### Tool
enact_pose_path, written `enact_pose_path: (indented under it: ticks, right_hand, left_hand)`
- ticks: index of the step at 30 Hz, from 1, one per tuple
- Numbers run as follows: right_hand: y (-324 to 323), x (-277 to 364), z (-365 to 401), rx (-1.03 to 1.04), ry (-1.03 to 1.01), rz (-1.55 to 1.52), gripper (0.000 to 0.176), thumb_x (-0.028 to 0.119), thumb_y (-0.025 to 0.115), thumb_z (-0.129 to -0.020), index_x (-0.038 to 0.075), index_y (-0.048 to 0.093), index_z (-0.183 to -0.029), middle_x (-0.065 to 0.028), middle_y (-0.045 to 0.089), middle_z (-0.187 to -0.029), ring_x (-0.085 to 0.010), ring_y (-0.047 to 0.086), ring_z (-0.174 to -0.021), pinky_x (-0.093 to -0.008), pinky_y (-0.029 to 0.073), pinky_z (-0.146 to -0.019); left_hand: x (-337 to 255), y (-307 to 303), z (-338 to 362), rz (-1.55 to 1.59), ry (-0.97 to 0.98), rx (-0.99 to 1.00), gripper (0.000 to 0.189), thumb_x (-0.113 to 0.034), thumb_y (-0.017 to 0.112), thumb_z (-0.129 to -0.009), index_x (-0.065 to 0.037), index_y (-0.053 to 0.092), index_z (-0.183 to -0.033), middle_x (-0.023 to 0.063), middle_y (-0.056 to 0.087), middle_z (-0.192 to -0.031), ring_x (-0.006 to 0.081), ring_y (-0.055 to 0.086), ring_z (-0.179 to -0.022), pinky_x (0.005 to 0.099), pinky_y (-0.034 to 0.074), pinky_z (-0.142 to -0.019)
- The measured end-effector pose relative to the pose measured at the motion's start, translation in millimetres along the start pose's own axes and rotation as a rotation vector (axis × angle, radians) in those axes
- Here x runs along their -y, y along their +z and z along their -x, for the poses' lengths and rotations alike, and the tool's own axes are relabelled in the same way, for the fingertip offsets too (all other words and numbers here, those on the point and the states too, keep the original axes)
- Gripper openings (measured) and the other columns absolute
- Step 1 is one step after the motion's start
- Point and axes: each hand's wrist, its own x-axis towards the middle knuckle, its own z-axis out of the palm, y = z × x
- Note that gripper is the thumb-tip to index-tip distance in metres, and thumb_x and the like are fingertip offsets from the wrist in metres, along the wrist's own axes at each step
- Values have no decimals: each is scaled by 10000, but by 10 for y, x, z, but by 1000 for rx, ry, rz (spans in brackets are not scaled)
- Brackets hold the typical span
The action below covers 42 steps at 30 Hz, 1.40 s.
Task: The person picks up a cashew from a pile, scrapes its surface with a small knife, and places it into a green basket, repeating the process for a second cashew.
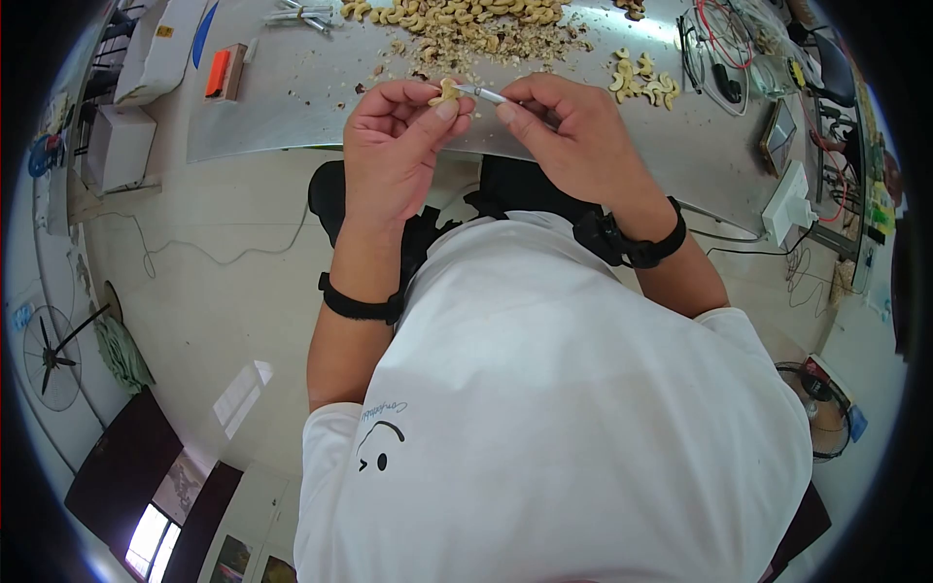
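Observation:
My left hand point(391, 146) pinches a pale cashew point(446, 91) between thumb and fingers, above the table's near edge. In my right hand point(581, 136) is a slim, silvery craft knife point(488, 95), its tip pointing left and at or very near the cashew; exact contact is too small to tell. Beyond my hands lies a large heap of cashews point(466, 14), with broken bits point(486, 49) spread on its near side. A smaller group of cashews point(641, 80) rests to the right of my right hand.
On the metal table point(282, 121), an orange-and-brown block point(224, 73) and several metal tools point(299, 15) lie at the left. Cables point(724, 49), a phone-like device point(778, 136) and a white power strip point(789, 199) are at the right. A fan point(51, 358) stands lower left.

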Motion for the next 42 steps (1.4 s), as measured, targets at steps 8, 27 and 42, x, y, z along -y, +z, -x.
enact_pose_path:
  ticks: [8,27,42]
  right_hand:
    - [42,-4,12,-63,-93,25,152,167,696,-926,20,720,-958,-121,665,-723,-271,626,-612,-365,490,-591]
    - [75,48,2,-107,-129,137,123,155,701,-916,34,718,-932,-143,690,-777,-341,662,-659,-408,514,-599]
    - [107,33,-23,-61,-142,47,144,163,704,-917,22,721,-933,-130,665,-724,-284,630,-606,-367,490,-579]
  left_hand:
    - [-37,86,19,-240,51,-69,151,79,698,-932,39,648,-1068,160,728,-1030,241,757,-936,329,652,-818]
    - [-200,216,51,-538,-18,-152,129,71,718,-909,71,658,-1023,172,737,-991,219,764,-853,309,654,-767]
    - [-197,27,16,-409,201,25,261,119,765,-858,45,631,-1070,179,713,-1174,188,756,-938,282,628,-847]
